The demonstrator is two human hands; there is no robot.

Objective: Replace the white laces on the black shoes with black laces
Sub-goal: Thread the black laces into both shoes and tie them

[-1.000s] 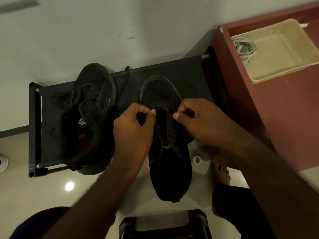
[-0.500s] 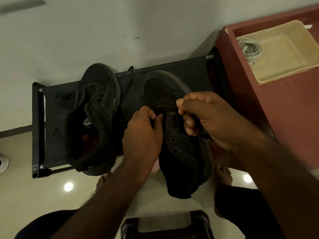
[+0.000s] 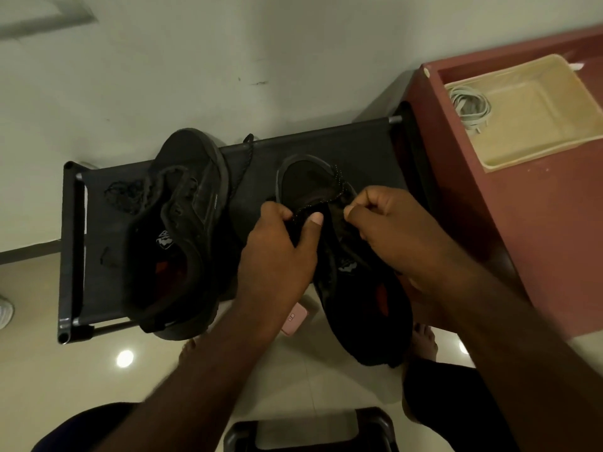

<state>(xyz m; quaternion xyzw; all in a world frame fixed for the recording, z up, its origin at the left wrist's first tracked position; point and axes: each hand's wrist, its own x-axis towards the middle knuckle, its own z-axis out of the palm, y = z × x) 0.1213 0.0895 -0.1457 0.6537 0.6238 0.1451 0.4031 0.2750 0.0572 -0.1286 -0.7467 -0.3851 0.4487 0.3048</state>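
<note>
Two black shoes rest on a black fabric rack (image 3: 352, 141). The left shoe (image 3: 182, 223) lies unlaced, with a loose black lace (image 3: 122, 195) bunched beside it. The right shoe (image 3: 355, 288) hangs half over the rack's front edge. My left hand (image 3: 277, 256) pinches its tongue and a speckled black lace (image 3: 337, 184) near the lowest eyelets. My right hand (image 3: 381, 223) pinches the lace on the shoe's right side. The lace runs up across the toe. White laces (image 3: 468, 107) lie coiled in a cream tray (image 3: 535, 148).
The cream tray sits on a dark red cabinet (image 3: 528, 243) at the right. A pink box (image 3: 295, 321) lies on the tiled floor under the rack. A dark stool (image 3: 310, 432) stands at the bottom edge. My bare feet (image 3: 424, 340) show below the shoe.
The right shoe has rolled back toe-up on the rack. My right hand slid right and down its side, drawing the speckled lace out across the toe. My left hand stays at the tongue.
</note>
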